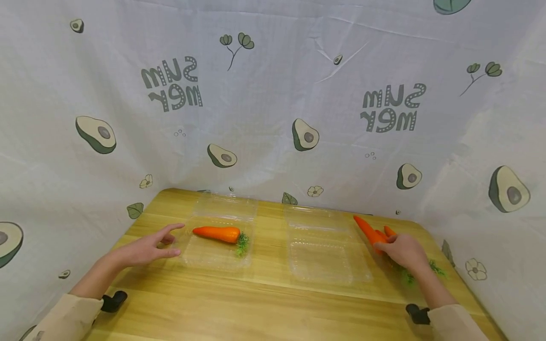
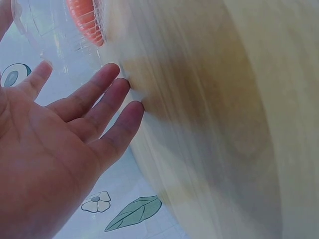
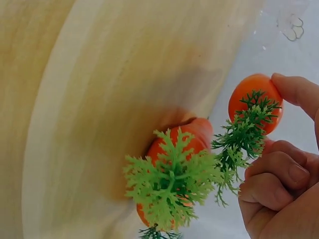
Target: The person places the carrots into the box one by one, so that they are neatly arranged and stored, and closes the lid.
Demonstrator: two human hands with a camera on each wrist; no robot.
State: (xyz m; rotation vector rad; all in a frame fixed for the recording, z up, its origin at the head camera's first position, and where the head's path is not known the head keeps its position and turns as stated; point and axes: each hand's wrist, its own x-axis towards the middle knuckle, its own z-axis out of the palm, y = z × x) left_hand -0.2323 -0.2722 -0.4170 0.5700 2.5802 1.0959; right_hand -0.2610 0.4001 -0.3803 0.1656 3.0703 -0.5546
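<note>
My right hand [image 1: 405, 251] pinches an orange carrot [image 1: 362, 226] by its thick end, at the right of the table in the head view. In the right wrist view this carrot's rounded top [image 3: 241, 94] has dark green leaves hanging from it. Other carrots [image 3: 158, 147] with green tops lie on the table just beneath; part of one shows beyond the hand. My left hand [image 1: 149, 247] is held with fingers spread beside the left clear plastic box [image 1: 213, 263], holding nothing. One carrot [image 1: 217, 233] with a leafy top lies in that box.
Another clear plastic box [image 1: 322, 263], its lid folded back, stands on the wooden table [image 1: 273, 308] between the left box and the carrots on the right. A white printed cloth [image 1: 264, 94] hangs round the back and both sides of the table.
</note>
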